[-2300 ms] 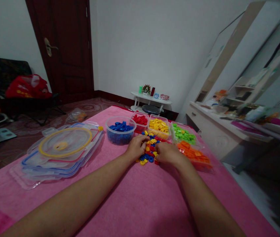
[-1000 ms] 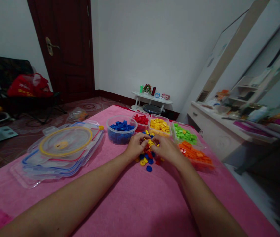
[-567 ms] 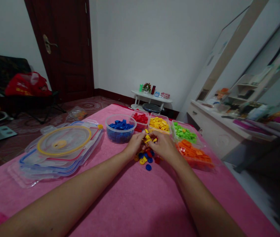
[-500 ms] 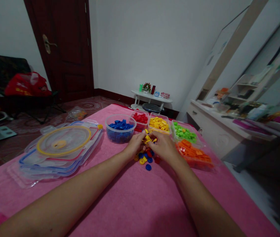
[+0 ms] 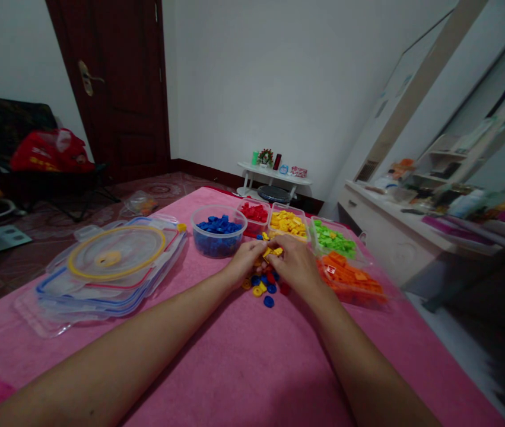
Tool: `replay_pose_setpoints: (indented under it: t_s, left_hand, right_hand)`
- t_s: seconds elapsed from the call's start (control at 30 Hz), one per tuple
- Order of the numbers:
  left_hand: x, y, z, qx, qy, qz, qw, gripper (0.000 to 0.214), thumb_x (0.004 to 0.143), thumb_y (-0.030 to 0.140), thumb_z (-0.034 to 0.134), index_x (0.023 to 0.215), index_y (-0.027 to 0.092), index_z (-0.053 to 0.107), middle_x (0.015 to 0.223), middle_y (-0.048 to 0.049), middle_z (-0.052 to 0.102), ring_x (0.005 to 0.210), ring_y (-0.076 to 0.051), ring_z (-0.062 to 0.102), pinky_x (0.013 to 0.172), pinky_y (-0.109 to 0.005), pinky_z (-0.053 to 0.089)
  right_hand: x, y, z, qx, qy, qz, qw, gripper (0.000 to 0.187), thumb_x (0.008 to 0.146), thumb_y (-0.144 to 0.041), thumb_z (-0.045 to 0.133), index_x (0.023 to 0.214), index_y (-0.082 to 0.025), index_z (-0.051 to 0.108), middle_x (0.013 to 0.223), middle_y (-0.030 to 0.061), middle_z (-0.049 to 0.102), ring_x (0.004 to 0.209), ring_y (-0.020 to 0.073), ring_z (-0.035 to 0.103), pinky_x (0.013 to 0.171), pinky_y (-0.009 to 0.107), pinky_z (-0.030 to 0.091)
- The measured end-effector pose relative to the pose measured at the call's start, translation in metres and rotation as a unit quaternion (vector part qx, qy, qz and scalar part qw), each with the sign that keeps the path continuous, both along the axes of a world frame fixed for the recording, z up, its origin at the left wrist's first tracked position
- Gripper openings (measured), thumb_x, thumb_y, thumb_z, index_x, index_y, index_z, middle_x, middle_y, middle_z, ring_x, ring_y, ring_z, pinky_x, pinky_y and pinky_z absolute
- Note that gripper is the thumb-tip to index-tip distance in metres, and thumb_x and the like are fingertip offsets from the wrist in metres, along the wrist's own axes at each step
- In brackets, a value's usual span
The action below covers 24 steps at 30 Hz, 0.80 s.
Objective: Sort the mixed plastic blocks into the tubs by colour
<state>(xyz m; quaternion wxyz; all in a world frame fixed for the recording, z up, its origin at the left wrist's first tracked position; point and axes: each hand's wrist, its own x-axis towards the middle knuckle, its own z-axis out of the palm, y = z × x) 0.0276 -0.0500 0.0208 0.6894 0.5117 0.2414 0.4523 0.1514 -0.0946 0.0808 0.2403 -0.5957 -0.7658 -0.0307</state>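
Note:
Close together over a small pile, my left hand (image 5: 247, 261) and my right hand (image 5: 297, 262) curl around several yellow toy bricks (image 5: 273, 253). The fingers of both hands are bent inward and partly hidden. Beneath them lie loose pieces: a blue round piece (image 5: 269, 302), a yellow round piece (image 5: 257, 291) and some red ones. A round tub of blue bricks (image 5: 219, 240) stands left of my hands. Just beyond them are a box of red bricks (image 5: 254, 212) and a box of yellow bricks (image 5: 288, 223).
Right of my hands stand a box of green bricks (image 5: 333, 239) and a box of orange bricks (image 5: 352, 279). Stacked clear plastic lids (image 5: 114, 267) lie at the left on the pink tablecloth (image 5: 216, 367). A cluttered white dresser (image 5: 381, 237) is beyond the table's right side.
My fingers have shifted slightly around the yellow bricks, with the thumbs a little closer together. The view has moved very slightly; the containers stay in place.

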Motion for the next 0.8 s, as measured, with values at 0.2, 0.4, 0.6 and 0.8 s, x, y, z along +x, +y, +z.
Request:
replay_pose_setpoints:
  t_s: [0.2,0.4,0.6,0.8]
  left_hand:
    - [-0.0003,-0.0019,0.0021,-0.005,0.002,0.030,1.000,0.040,0.072,0.052,0.062,0.078,0.013,0.055,0.050,0.0041,0.046,0.040,-0.005,0.040,0.039,-0.016,0.024]
    - [0.0002,-0.0001,0.0001,-0.016,-0.012,0.057,0.998,0.037,0.069,0.046,0.066,0.082,0.012,0.057,0.054,0.0036,0.051,0.042,-0.006,0.044,0.043,-0.017,0.031]
    - [-0.0008,0.0001,0.0015,-0.035,-0.022,0.071,0.997,0.036,0.068,0.041,0.067,0.088,0.011,0.061,0.057,0.0031,0.055,0.043,-0.006,0.046,0.045,-0.018,0.034]
    - [-0.0022,0.0051,-0.0024,-0.058,-0.052,0.086,0.993,0.031,0.065,0.036,0.070,0.081,0.011,0.061,0.060,0.0023,0.057,0.044,-0.005,0.046,0.045,-0.018,0.034]
  right_hand:
    - [0.0005,-0.0012,0.0020,0.002,-0.003,0.010,1.000,0.017,0.079,-0.022,0.055,0.093,-0.021,0.064,0.098,0.0043,0.065,0.091,0.0172,0.057,0.078,0.026,0.041]
    - [0.0018,-0.0012,0.0053,0.007,0.009,0.011,1.000,0.016,0.082,-0.027,0.054,0.091,-0.020,0.066,0.096,0.0052,0.065,0.090,0.0170,0.058,0.078,0.026,0.042]
    - [0.0039,-0.0003,0.0060,0.010,0.014,0.005,1.000,0.016,0.081,-0.026,0.055,0.090,-0.020,0.066,0.096,0.0048,0.067,0.089,0.0168,0.059,0.079,0.027,0.042]
    - [0.0069,0.0004,0.0065,-0.025,-0.011,-0.022,0.999,0.014,0.080,-0.026,0.057,0.086,-0.020,0.068,0.093,0.0050,0.069,0.087,0.0175,0.061,0.076,0.027,0.041]
